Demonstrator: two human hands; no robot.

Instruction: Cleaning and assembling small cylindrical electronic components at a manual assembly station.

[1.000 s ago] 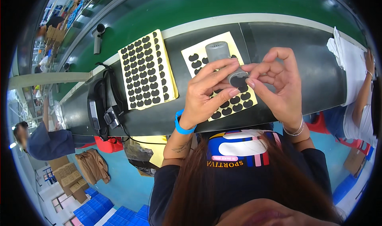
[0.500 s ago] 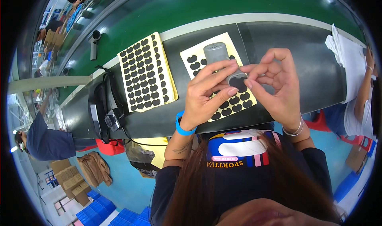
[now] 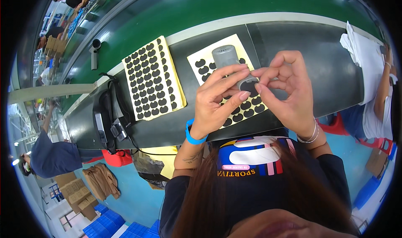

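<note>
Our left hand (image 3: 212,102) clamps the grey part (image 3: 248,86) above the dotted sheet (image 3: 204,54); our right hand's (image 3: 294,88) thumb and forefinger meet its rim, whether pinching we cannot tell.

A black strapped case (image 3: 100,108) lies on the dark, smooth worktop (image 3: 328,62), and creased white sheeting (image 3: 368,81) drapes its right end. Below, near a red seat (image 3: 117,158), a crumpled brown cloth (image 3: 101,181) sits beside tan cardboard boxes (image 3: 78,192), with bright blue stacked containers (image 3: 104,226) on the pale-blue floor (image 3: 136,192).
</note>
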